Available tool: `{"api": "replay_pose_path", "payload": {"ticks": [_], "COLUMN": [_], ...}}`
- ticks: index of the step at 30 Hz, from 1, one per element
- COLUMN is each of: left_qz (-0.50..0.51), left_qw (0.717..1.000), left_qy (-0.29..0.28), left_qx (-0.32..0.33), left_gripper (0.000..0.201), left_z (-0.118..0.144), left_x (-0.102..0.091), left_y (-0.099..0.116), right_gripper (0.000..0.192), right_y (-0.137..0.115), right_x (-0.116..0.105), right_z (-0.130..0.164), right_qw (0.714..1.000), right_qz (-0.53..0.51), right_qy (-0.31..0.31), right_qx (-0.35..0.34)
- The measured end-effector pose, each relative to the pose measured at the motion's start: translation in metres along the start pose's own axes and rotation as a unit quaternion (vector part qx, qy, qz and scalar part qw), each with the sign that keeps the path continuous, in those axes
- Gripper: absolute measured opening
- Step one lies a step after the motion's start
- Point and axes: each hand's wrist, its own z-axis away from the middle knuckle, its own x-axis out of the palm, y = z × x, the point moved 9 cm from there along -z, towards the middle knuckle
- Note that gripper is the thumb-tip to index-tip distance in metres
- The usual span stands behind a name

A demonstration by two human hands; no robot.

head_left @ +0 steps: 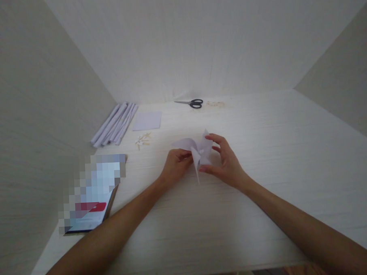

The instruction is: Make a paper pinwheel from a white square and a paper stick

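Observation:
A white paper pinwheel [199, 151] with curled, pointed blades is held just above the white table, between both hands. My left hand [177, 164] is closed at its left side, the fingertips pinched behind the blades and partly hidden by them. Whether a stick is in those fingers, I cannot tell. On the right side, my right hand [225, 160] curves around the blades. Its index fingertip touches the upper blade, and its thumb rests by the lower edge.
Several rolled white paper tubes [114, 125] lie at the back left, beside square white paper [147, 121]. Small thin strips [143, 140] sit in front. Black-handled scissors [192, 103] and tan scraps [215, 104] lie near the back wall. A phone [96, 194] is by my left forearm.

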Motion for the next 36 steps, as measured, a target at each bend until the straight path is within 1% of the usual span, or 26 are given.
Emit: {"api": "replay_pose_path", "payload": {"ticks": [4, 7, 14, 17, 19, 22, 24, 27, 32, 34, 36], "left_qz": [0.008, 0.005, -0.054, -0.076, -0.082, -0.097, -0.11, -0.12, -0.146, -0.165, -0.191], "left_qw": [1.0, 1.0, 0.998, 0.995, 0.994, 0.992, 0.989, 0.986, 0.981, 0.977, 0.97], "left_qy": [0.0, -0.005, -0.014, -0.02, -0.02, -0.005, 0.014, 0.042, 0.086, 0.088, 0.082], "left_qx": [-0.001, 0.016, 0.041, 0.054, 0.066, 0.085, 0.101, 0.112, 0.093, 0.1, 0.124], "left_gripper": [0.02, 0.018, 0.021, 0.022, 0.023, 0.022, 0.021, 0.018, 0.013, 0.013, 0.014], "left_z": [0.0, 0.0, 0.0, 0.0, 0.0, 0.002, 0.004, 0.005, 0.007, 0.008, 0.01], "left_x": [0.0, 0.001, 0.002, 0.003, 0.004, 0.002, 0.0, -0.004, -0.014, -0.014, -0.011], "left_y": [0.0, 0.003, 0.008, 0.01, 0.012, 0.014, 0.015, 0.015, 0.012, 0.016, 0.023], "right_gripper": [0.061, 0.058, 0.055, 0.057, 0.061, 0.069, 0.07, 0.062, 0.048, 0.045, 0.046], "right_y": [0.005, 0.008, 0.01, 0.012, 0.013, 0.011, 0.011, 0.015, 0.019, 0.02, 0.02], "right_x": [0.0, 0.0, 0.002, 0.003, 0.005, 0.008, 0.009, 0.006, 0.002, 0.003, 0.004], "right_z": [-0.001, -0.002, -0.002, -0.002, -0.002, -0.003, -0.003, -0.004, -0.004, -0.005, -0.005], "right_qw": [1.0, 0.999, 0.997, 0.995, 0.992, 0.985, 0.978, 0.966, 0.945, 0.945, 0.953], "right_qz": [-0.022, -0.034, -0.075, -0.092, -0.111, -0.161, -0.197, -0.243, -0.31, -0.309, -0.285], "right_qy": [0.001, 0.001, 0.002, -0.002, -0.01, -0.029, -0.035, -0.028, -0.018, -0.018, -0.022], "right_qx": [0.008, 0.016, 0.035, 0.047, 0.052, 0.051, 0.057, 0.081, 0.101, 0.105, 0.104]}}
